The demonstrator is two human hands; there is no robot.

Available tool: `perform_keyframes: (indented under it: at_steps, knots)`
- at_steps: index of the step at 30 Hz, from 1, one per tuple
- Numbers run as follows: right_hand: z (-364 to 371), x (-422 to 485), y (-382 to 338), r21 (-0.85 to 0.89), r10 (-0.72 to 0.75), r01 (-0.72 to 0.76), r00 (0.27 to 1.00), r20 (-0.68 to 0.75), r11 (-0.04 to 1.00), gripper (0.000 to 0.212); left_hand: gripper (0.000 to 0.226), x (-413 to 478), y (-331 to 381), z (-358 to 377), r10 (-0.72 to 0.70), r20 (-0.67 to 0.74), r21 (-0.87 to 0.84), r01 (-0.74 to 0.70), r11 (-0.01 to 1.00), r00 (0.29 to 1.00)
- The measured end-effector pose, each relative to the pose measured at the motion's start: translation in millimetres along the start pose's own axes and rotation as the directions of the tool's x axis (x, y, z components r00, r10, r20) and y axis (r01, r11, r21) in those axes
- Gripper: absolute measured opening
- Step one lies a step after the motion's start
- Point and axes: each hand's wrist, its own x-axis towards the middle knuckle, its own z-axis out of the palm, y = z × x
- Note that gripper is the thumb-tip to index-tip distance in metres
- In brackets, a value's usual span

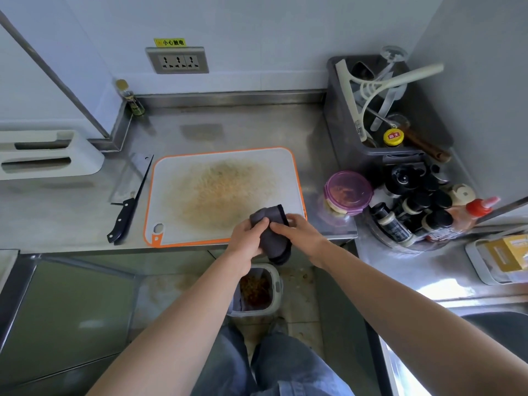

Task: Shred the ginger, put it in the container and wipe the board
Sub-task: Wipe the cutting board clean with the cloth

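Kitchen work area. A stainless-steel counter [243, 130] with a raised back edge is set against a pale wall, on which a triple socket [177, 60] is mounted. A stained, orange-rimmed cutting board [171, 172] and a black-handled cleaver [131, 184] are laid on the counter. Seasoning bottles [414, 207], a lidded food container [347, 192] and a grey bin of utensils [340, 124] are grouped at the right, and a waste bin [274, 284] holding scraps is placed on the floor below

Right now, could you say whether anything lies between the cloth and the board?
Nothing visible does: left hand and right hand hold the cloth over the board's near edge; the knife lies left of it, the container right.
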Motion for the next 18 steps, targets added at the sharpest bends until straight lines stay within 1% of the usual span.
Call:
perform_keyframes:
  at_steps: [1, 2, 3, 4, 5, 6, 7, 8, 9, 10, 12, 13, 15, 17, 18]
  knots:
    - [-3, -4, -2, 0.037, 0.051, -0.054, 0.996, 0.08, 0.998, 0.04, 0.031, 1, 1, 0, -0.006, 0.024, 0.026, 0.005, 1.0, 1.0]
    - [-6, -5, -1, 0.036, 0.069, -0.074, 0.989, 0.132, 0.997, 0.028, 0.031, 3, 1, -1, 0.002, 0.039, 0.087, -0.005, 0.996, 0.999]
    - [-9, -4, 0, 0.019, 0.063, -0.066, 0.989, 0.136, 0.998, 0.021, 0.031, 4, 2, -3, 0.029, 0.052, 0.192, -0.039, 0.981, 0.998]
    - [-12, -2, 2, -0.006, 0.038, -0.037, 0.994, 0.098, 0.999, 0.02, 0.032, 7, 1, -5, 0.078, 0.073, 0.33, -0.098, 0.939, 0.994]
    - [-15, 0, 1, -0.044, 0.016, -0.015, 0.999, 0.034, 0.999, 0.022, 0.034, 11, 0, -9, 0.138, 0.101, 0.488, -0.17, 0.856, 0.985]
    - [-18, 4, 2, -0.092, 0.0, -0.004, 0.999, -0.043, 0.996, 0.026, 0.036, 16, -1, -14, 0.198, 0.126, 0.644, -0.232, 0.729, 0.972]
    - [-21, 9, 2, -0.133, -0.009, -0.006, 0.994, -0.112, 0.991, 0.03, 0.038, 22, -3, -20, 0.248, 0.152, 0.768, -0.272, 0.58, 0.957]
    - [-25, 14, 2, -0.153, -0.002, -0.022, 0.988, -0.154, 0.988, 0.032, 0.04, 27, -4, -27, 0.281, 0.181, 0.851, -0.293, 0.436, 0.943]
    - [-28, 21, 2, -0.165, 0.003, -0.034, 0.984, -0.179, 0.986, 0.033, 0.043, 32, -5, -34, 0.283, 0.205, 0.904, -0.292, 0.312, 0.937]
    - [-29, 26, 2, -0.183, 0.005, -0.042, 0.981, -0.195, 0.982, 0.035, 0.047, 35, -5, -39, 0.264, 0.222, 0.937, -0.28, 0.209, 0.939]
    - [-28, 35, 2, -0.295, 0.007, -0.077, 0.973, -0.232, 0.952, 0.042, 0.055, 42, -6, -47, 0.193, 0.247, 0.963, -0.262, 0.057, 0.95]
    - [-27, 40, 3, -0.37, 0.004, -0.099, 0.968, -0.249, 0.924, 0.046, 0.059, 44, -7, -50, 0.155, 0.253, 0.966, -0.258, 0.011, 0.955]
    - [-22, 42, 1, -0.492, 0.001, -0.145, 0.96, -0.28, 0.859, 0.045, 0.064, 47, -10, -54, 0.085, 0.257, 0.966, -0.255, -0.03, 0.963]
    - [-20, 46, 4, -0.482, 0.008, -0.167, 0.95, -0.313, 0.86, 0.043, 0.067, 47, -13, -56, 0.028, 0.26, 0.965, -0.259, -0.035, 0.965]
    - [-21, 48, 7, -0.441, 0.008, -0.16, 0.945, -0.328, 0.883, 0.042, 0.068, 46, -14, -56, 0.017, 0.263, 0.964, -0.263, -0.037, 0.965]
